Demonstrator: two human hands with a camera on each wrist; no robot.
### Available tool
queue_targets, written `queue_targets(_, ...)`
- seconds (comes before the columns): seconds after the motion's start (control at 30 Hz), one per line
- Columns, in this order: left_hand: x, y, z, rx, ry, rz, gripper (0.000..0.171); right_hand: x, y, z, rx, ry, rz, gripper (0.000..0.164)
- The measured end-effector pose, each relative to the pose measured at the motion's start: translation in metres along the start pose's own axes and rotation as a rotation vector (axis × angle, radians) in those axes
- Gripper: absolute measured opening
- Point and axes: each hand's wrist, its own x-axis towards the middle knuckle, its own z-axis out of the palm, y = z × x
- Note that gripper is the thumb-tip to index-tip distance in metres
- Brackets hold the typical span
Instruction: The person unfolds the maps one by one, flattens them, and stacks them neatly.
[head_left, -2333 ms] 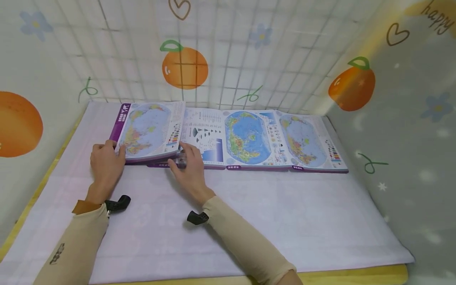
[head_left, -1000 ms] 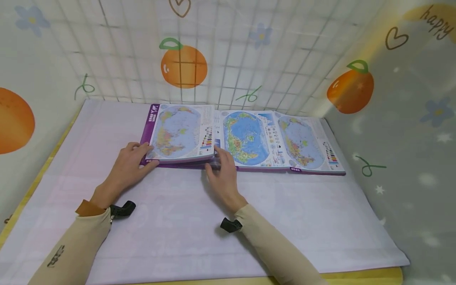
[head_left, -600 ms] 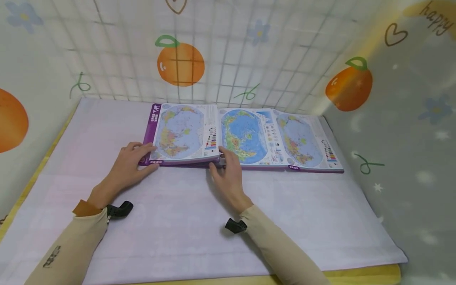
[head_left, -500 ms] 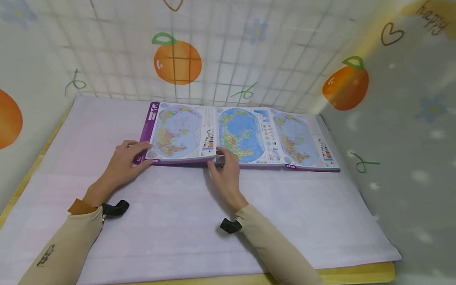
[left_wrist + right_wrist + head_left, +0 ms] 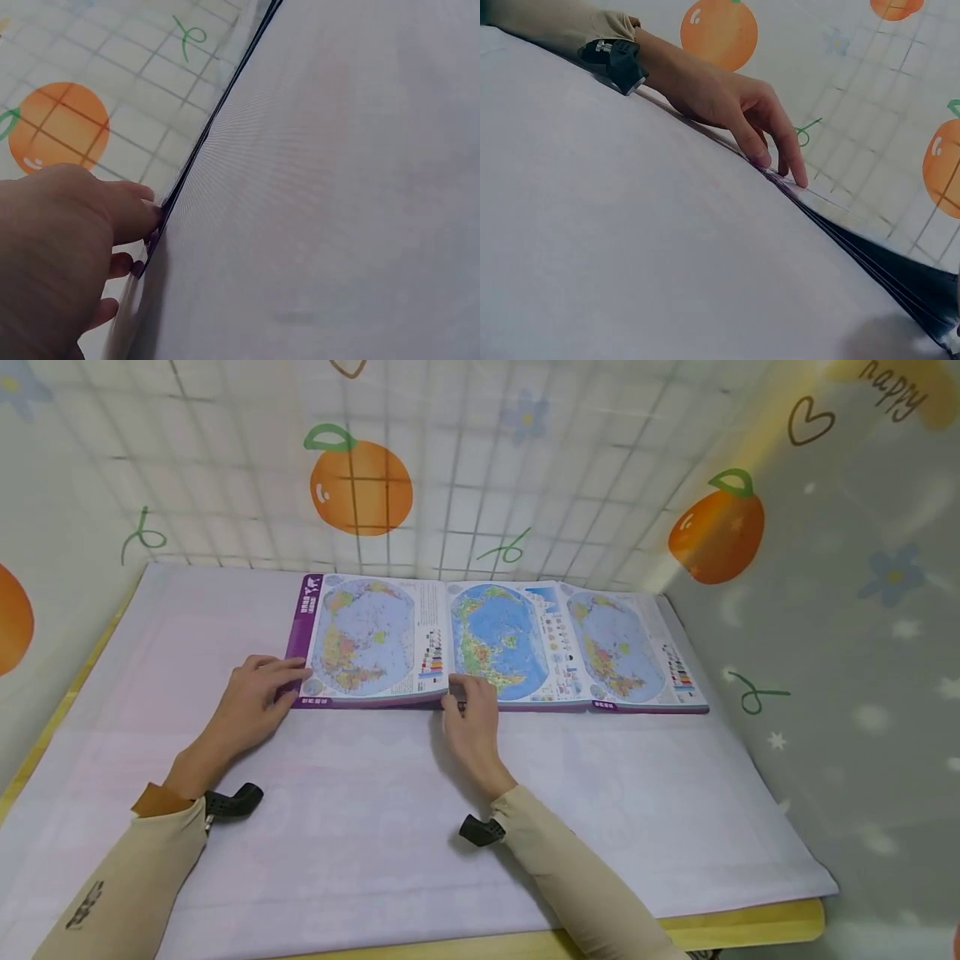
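A fold-out world map (image 5: 367, 639) with purple edging lies in a row of panels along the back of the table in the head view. Its left panel is a thick folded stack with the front edge slightly raised. My left hand (image 5: 251, 697) grips that stack's left front corner, fingers over the purple strip and thumb at the front edge. At the stack's right front corner, beside the middle panel (image 5: 501, 639), my right hand (image 5: 476, 722) pinches the edge with thumb and fingers. In the right wrist view, layered edges (image 5: 855, 259) run away from the right hand's fingertips.
A white cloth (image 5: 360, 843) covers the table, with yellow board (image 5: 750, 925) along its front. Behind the map stands a white grid wall (image 5: 450, 468) hung with an orange-print sheet; a grey side curtain (image 5: 847, 693) closes off the right.
The left stack has slid right across the table and come down flatter beside the middle panel, with both hands moving along. The front gap under it has narrowed.
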Motion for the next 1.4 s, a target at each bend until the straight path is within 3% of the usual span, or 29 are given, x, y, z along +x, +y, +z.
queue_targets(0.2,0.002,0.002,-0.003,0.038,0.002,-0.084,0.048,0.0,-0.001,0.001,-0.02,0.02,-0.009,0.03)
queue_targets(0.33,0.002,0.002,-0.004,0.046,-0.018,-0.102,0.048,0.0,0.001,0.003,-0.05,0.02,-0.003,0.03)
queue_targets(0.7,-0.005,0.006,-0.005,-0.05,-0.023,-0.168,0.048,-0.001,0.001,0.002,0.031,0.06,-0.029,0.024)
queue_targets(1.13,-0.003,0.002,-0.003,-0.058,-0.013,-0.162,0.048,0.005,0.002,-0.012,0.133,0.106,-0.003,0.023)
queue_targets(1.27,-0.003,0.003,-0.003,-0.056,-0.025,-0.166,0.048,0.01,0.006,-0.021,0.132,0.156,0.0,0.024)
queue_targets(1.4,-0.003,0.003,-0.004,-0.049,-0.037,-0.178,0.048,0.017,0.012,-0.033,0.085,0.237,-0.052,0.025)
